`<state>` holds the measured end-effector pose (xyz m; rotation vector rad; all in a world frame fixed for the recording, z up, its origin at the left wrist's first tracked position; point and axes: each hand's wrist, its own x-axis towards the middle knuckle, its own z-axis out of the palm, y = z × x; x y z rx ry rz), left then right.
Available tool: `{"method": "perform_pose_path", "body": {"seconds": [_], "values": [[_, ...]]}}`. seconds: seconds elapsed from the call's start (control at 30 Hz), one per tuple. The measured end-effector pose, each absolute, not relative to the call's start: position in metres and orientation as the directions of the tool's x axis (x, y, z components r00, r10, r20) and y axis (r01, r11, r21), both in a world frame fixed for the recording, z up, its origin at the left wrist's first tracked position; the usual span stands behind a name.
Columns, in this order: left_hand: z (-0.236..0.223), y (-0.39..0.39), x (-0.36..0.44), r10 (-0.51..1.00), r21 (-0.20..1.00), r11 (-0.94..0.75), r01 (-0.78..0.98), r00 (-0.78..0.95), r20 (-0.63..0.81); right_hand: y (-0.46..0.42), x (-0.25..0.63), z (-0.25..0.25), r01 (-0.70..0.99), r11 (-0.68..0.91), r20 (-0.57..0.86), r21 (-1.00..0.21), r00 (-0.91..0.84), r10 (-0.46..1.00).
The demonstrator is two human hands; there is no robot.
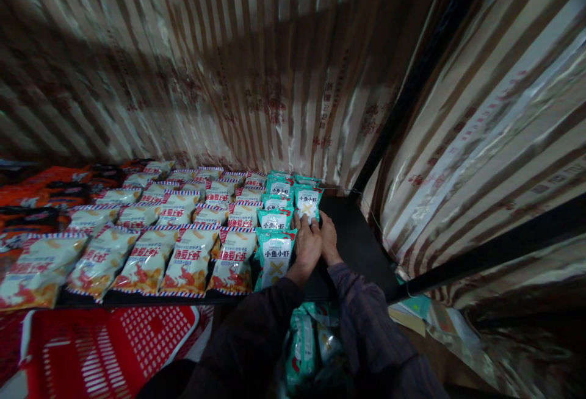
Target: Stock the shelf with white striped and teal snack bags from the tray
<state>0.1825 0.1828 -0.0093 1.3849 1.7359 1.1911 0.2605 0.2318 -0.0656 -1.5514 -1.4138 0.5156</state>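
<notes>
A teal and white snack bag (308, 201) leans upright at the right end of the shelf's bags, with both my hands at its lower part. My left hand (308, 243) has its fingers curled against the bag's lower front. Close beside it, my right hand (328, 237) grips the bag's lower right side, its fingertips partly hidden. Just left runs a column of matching teal bags, the front snack bag (276, 254) standing near the shelf edge. Below, between my forearms, more teal snack bags (303, 344) show in shadow.
White and red snack bags (190, 262) stand in rows to the left, with orange and black bags (55, 188) beyond. The black shelf (361, 243) ends by a dark post (389, 124). A red basket (110, 350) sits below. Striped plastic sheeting (256, 75) hangs behind.
</notes>
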Motion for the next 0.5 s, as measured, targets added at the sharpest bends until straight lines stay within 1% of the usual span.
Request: {"method": "perform_pose_path", "body": {"seconds": [0.17, 0.33, 0.4, 0.5], "values": [[-0.0051, 0.1814, 0.1828, 0.96, 0.899, 0.103, 0.426, -0.279, 0.022, 0.2299, 0.2595, -0.0595, 0.542, 0.113, 0.267, -0.833, 0.216, 0.939], [-0.0044, 0.1811, 0.1841, 0.957, 0.901, 0.094, 0.422, -0.287, 0.034, 0.228, 0.2568, -0.06, 0.552, 0.091, 0.255, -0.829, 0.229, 0.939], [-0.0043, 0.1808, 0.1844, 0.957, 0.898, 0.095, 0.429, -0.287, 0.036, 0.2268, 0.2558, -0.0607, 0.549, 0.101, 0.276, -0.83, 0.246, 0.929], [-0.0043, 0.1806, 0.1846, 0.957, 0.886, 0.107, 0.452, -0.288, 0.031, 0.226, 0.2556, -0.0605, 0.54, 0.179, 0.342, -0.822, 0.218, 0.914]]}}
